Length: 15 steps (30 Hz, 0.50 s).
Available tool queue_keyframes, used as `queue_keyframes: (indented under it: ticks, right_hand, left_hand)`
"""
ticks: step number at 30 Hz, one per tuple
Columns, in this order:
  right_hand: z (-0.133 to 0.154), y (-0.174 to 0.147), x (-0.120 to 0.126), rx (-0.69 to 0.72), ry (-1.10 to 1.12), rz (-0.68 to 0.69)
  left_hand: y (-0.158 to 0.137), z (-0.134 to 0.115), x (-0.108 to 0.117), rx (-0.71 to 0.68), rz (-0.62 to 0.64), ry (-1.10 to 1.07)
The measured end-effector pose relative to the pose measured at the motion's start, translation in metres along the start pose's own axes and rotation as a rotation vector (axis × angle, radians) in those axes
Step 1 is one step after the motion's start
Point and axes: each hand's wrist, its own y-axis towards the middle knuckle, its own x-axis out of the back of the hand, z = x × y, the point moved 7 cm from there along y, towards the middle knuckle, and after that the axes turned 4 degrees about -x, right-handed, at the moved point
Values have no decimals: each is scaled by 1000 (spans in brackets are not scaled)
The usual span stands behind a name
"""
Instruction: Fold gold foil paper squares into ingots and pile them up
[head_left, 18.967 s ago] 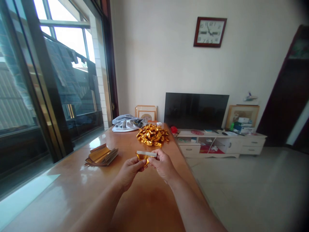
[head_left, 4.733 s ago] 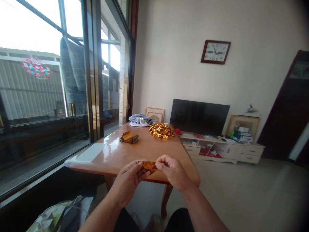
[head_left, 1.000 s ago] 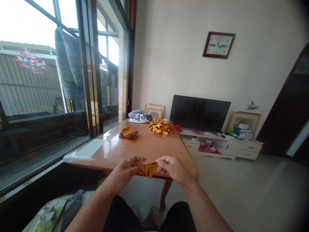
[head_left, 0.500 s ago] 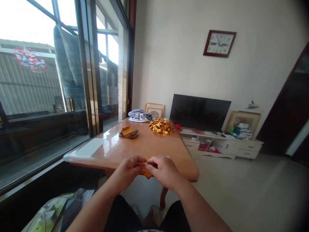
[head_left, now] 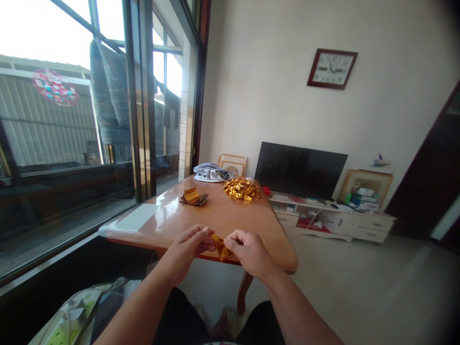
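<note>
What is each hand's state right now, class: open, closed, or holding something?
Left hand: closed, pinching one side of the gold foil.
Right hand: closed, pinching the other side of the gold foil.

A home's living room: television (head_left: 301, 170), low cabinet (head_left: 377, 223), wall clock (head_left: 332, 69), and, beyond the glass, apparently laundry (head_left: 109, 96).

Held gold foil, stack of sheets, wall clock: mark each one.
Held gold foil (head_left: 223, 253): head view, on its lower part.
Stack of sheets (head_left: 191, 195): head view, on its gold top.
Wall clock (head_left: 332, 70): head view, middle of its dial.
</note>
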Motion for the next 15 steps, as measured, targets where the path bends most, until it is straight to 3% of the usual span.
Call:
queue_keyframes:
  ticks: [5,15]
  right_hand:
    - [3,-1,-1,9,2,7]
    - [3,-5,-9,-61,94,88]
  left_hand:
    - [-1,-5,-8,-48,64,135]
    - [-4,-8,-15,-20,84,134]
